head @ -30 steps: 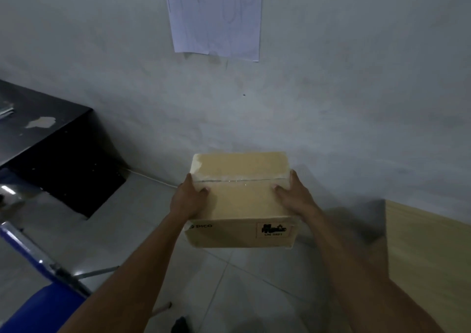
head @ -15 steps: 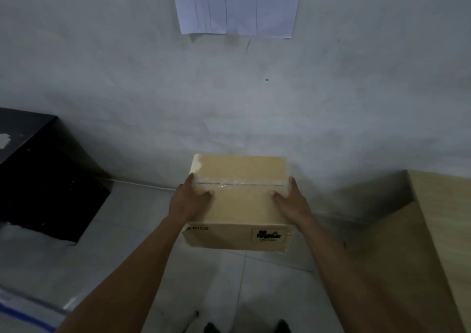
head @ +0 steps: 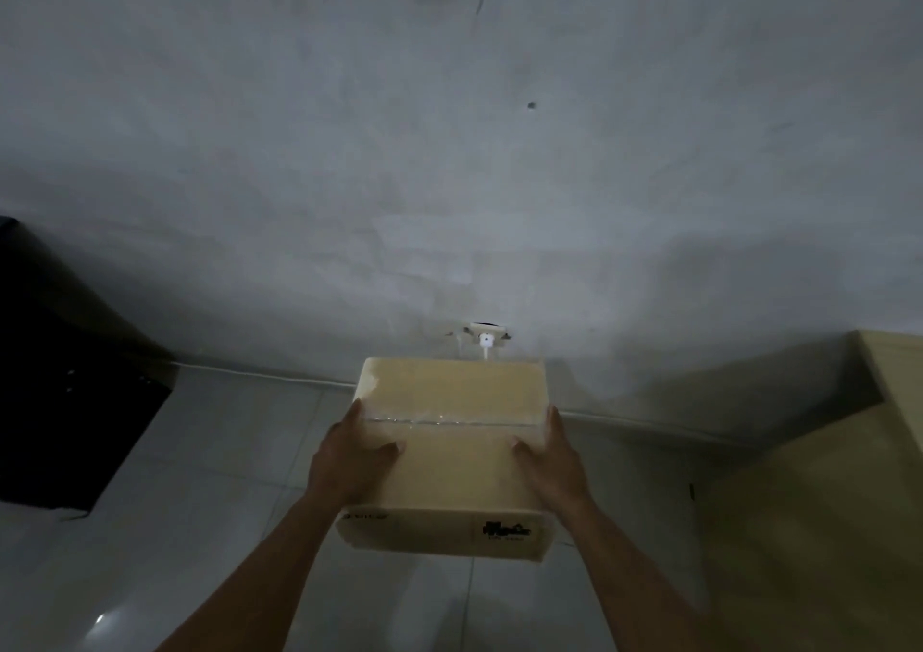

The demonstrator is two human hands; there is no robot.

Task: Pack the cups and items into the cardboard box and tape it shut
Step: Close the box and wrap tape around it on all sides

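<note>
The closed tan cardboard box (head: pixel 452 447), its top seam covered by a strip of clear tape (head: pixel 449 421), is held in the air above the pale tiled floor (head: pixel 225 452), in front of the grey plaster wall (head: pixel 449 177). The left hand (head: pixel 352 462) clasps the box's left side and the right hand (head: pixel 552 459) its right side, thumbs lying on the top face. The box sits between the two palms, extending beyond the fingers toward the wall.

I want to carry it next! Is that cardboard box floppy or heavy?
The cardboard box probably stays stiff: its taped top looks flat and its edges straight. It may be fairly light, since the left hand and right hand hold it up by its sides alone. The shiny tape could feel slippery.
</note>
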